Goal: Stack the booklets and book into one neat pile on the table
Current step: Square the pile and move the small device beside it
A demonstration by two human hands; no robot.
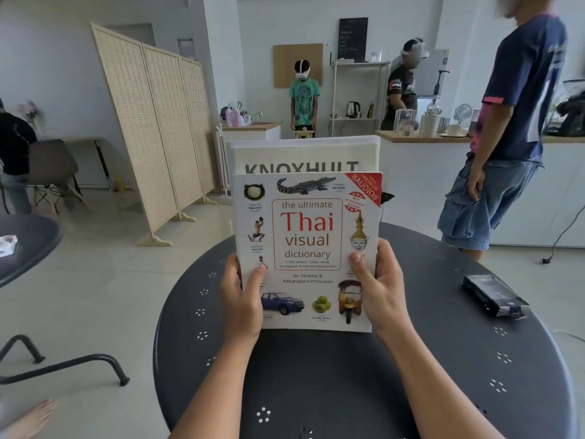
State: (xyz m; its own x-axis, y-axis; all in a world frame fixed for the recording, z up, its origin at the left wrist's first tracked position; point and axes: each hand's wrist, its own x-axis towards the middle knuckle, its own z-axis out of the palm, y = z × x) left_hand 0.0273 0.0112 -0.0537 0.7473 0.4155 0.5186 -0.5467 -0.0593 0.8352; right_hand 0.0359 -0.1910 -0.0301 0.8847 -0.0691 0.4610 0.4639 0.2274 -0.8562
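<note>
Head view: you look down over your forearms at a round dark table [316, 375].
Left hand [242, 299]: fingers wrapped on the book's left edge, thumb on the cover.
Right hand [380, 289]: fingers wrapped on the right edge, thumb pressed on the front.
Book [305, 248]: a Thai visual dictionary, held upright in both your hands with its lower edge at or just above the tabletop; which, you cannot tell.
Booklets [304, 155]: pale, larger sheets standing directly behind the book, tops showing above it, the front one lettered KNOXHULT.
Handling: judge the book stiff, fairly heavy, with a glossy cover that may slide; judge the booklets thin and floppy. Grip both long edges low, as you do, and keep the booklets pinched behind.
Black packet [495, 296]: lies flat on the table to your right, well apart from the book.
Clearance: bare tabletop lies before you for laying the pile.
Beyond: a folding screen [152, 122] at left, a counter [424, 137], and standing people.
</note>
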